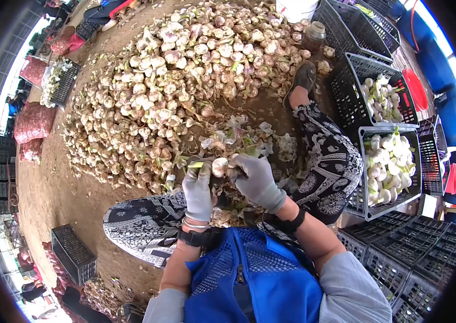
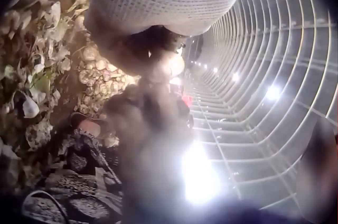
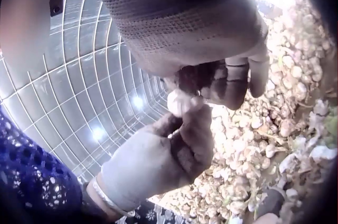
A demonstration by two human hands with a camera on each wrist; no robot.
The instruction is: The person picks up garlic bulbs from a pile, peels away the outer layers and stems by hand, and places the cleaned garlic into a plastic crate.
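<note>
In the head view, the gloved left hand (image 1: 197, 189) and gloved right hand (image 1: 257, 182) meet over the seated person's lap, with a pale garlic bulb (image 1: 220, 167) between their fingertips; the left fingers are curled and pinch the bulb from the left, while the right fingers are bent in and grip it from the right; a yellow-green piece (image 1: 195, 164) shows at the left fingers. Just beyond the hands lie loose skins (image 1: 236, 123); a broad garlic pile (image 1: 152, 91) spreads over the ground, far and to the left; to the right, a near crate (image 1: 364, 183) holds white bulbs (image 1: 389, 167), with a second crate (image 1: 352, 94) of bulbs just beyond it; a glass jar (image 1: 314, 35) stands at the far right of the pile, near a white bucket (image 1: 296, 8); a black crate (image 1: 74, 253) lies at the near left.

In the left wrist view, the left glove fills the top, its fingertips in shadow at the brightly lit bulb; the other hand is too blurred to read.

In the right wrist view, the bulb sits between both gloves; the left thumb and fingers pinch it, the right fingers curl beside it; a bracelet (image 3: 108, 198) rings the left wrist.
</note>
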